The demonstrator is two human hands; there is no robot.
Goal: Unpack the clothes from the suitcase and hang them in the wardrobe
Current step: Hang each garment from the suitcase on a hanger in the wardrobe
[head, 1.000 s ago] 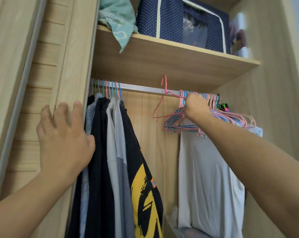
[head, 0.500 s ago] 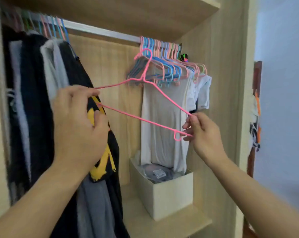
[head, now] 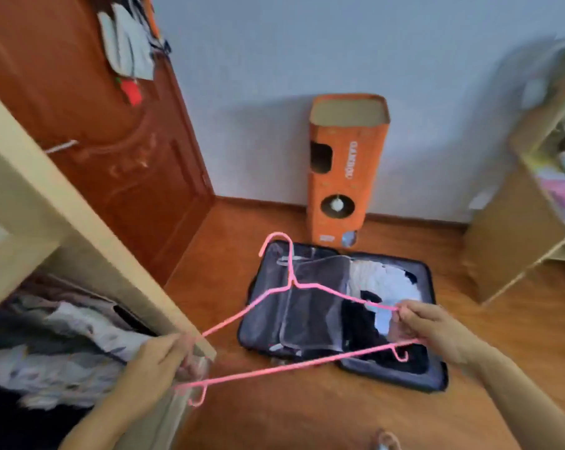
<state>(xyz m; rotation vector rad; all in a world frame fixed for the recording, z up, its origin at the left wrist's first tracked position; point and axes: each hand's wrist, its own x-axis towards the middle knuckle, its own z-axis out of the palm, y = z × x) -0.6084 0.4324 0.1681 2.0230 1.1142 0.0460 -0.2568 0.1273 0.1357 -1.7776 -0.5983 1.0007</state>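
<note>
A pink wire hanger (head: 292, 285) is stretched between both hands, hook pointing up. My left hand (head: 159, 362) grips its left corner beside the wardrobe's side panel (head: 89, 232). My right hand (head: 437, 329) pinches its right corner above the suitcase. The dark suitcase (head: 433, 376) lies open on the wooden floor, with black and white clothes (head: 381, 280) in its right half and a zipped mesh divider (head: 307, 306) over its left half. Folded clothes (head: 73, 349) lie inside the wardrobe at lower left.
An orange cardboard box (head: 347, 170) stands against the grey wall behind the suitcase. A brown door (head: 89, 125) with things hung on it is on the left. A light wooden shelf unit (head: 531, 216) stands on the right. The view is blurred.
The view has swung from the wardrobe rail down and right to the floor and suitcase. Both hands still hold the pink hanger, which has come away from the wardrobe with them.
</note>
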